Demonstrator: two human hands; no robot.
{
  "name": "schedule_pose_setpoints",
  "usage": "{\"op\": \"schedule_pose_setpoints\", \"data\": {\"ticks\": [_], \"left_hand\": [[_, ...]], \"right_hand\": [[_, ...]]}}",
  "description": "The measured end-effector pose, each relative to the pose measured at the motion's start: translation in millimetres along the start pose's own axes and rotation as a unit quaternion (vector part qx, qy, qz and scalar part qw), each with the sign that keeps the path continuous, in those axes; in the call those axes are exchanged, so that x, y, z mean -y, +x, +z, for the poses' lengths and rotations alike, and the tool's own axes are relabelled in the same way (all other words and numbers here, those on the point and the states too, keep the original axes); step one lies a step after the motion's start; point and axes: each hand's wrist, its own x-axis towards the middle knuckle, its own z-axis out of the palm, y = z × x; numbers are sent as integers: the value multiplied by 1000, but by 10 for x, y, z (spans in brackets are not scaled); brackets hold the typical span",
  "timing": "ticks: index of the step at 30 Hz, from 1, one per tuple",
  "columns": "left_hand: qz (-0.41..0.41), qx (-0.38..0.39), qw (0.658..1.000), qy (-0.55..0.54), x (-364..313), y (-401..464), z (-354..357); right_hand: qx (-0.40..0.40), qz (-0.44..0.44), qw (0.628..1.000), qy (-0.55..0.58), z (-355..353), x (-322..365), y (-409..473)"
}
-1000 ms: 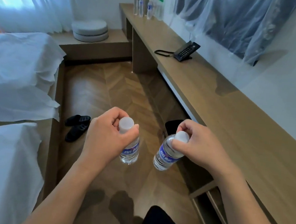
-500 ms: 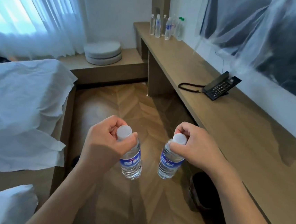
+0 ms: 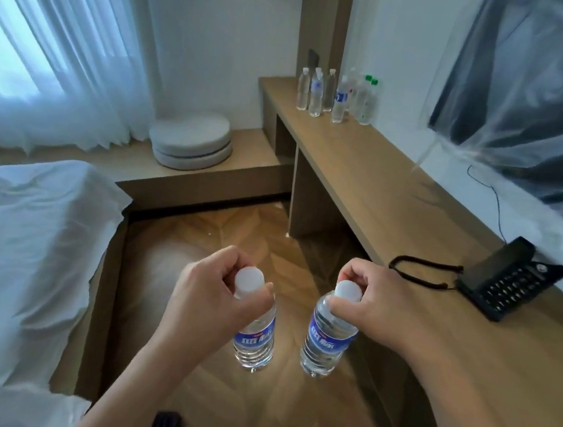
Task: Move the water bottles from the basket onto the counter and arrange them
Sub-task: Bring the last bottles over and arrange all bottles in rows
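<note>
Clearly, both carried water bottles are the same kind: small, clear plastic, filled, with a white cap and a blue label with white characters and a thin red edge. The left bottle (image 3: 255,331) hangs upright from the left hand (image 3: 208,297), whose curled fingers and thumb pinch it around the neck just under the cap, so the body drops away at 6 o'clock from the knuckles. The right bottle (image 3: 327,334) hangs the same way from the right hand (image 3: 377,307), tilted slightly, its base swinging toward 7 o'clock below the pinching fingertips. Both bottles are in the air over the wooden floor (image 3: 237,229), side by side and apart, just left of the counter (image 3: 378,195) edge. At 12 o'clock, at the counter's far end, stands a cluster of bottles (image 3: 336,96), two with green caps. A black telephone (image 3: 511,280) sits on the counter at 3 o'clock from the right hand.
</note>
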Motion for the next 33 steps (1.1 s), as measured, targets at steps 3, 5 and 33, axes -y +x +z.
{"op": "schedule_pose_setpoints", "data": {"ticks": [3,5,33], "left_hand": [[13,-1,1000,13,214,844,-27],[19,2,1000,11,346,1359,4],[36,131,990,-31,2280,8437,1193]], "right_hand": [[-26,7,1000,2,-78,122,714],[-36,11,999,1,-93,149,1181],[-96,200,973,67,-438,-273,8158]]}}
